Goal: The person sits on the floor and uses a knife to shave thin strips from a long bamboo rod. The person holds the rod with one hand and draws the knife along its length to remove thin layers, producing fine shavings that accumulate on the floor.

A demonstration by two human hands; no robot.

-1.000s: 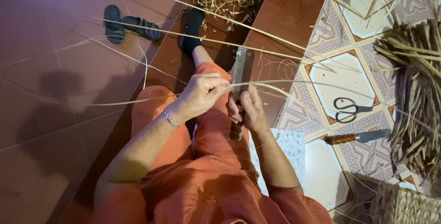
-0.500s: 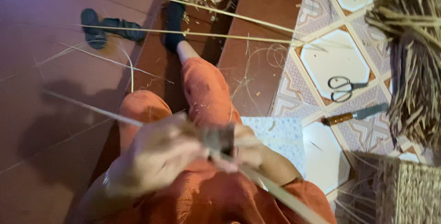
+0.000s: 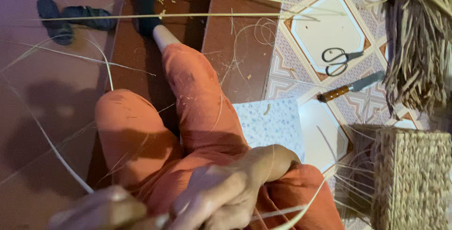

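Both hands are low in the view and blurred, close over my lap in orange trousers [image 3: 197, 102]. My left hand [image 3: 101, 209] sits at the bottom left with its fingers closed. My right hand [image 3: 226, 187] is beside it, curled, with its wrist bent up. A thin pale strip [image 3: 301, 211] runs out from under the hands toward the lower right. Another thin strip [image 3: 52, 150] trails off to the left over the red floor. What lies between the fingers is too blurred to make out.
Black scissors [image 3: 340, 60] and a wooden-handled knife [image 3: 351, 87] lie on the patterned tiles at right. A woven basket [image 3: 412, 178] stands at lower right, with a bundle of dried fibre [image 3: 419, 46] above it. Long strips [image 3: 212, 15] cross the steps. Dark sandals [image 3: 70, 18] lie at far left.
Both hands have pulled back toward my body, from over the knee to the bottom edge of the view. The strip now trails out to the lower right, and the view has tilted.
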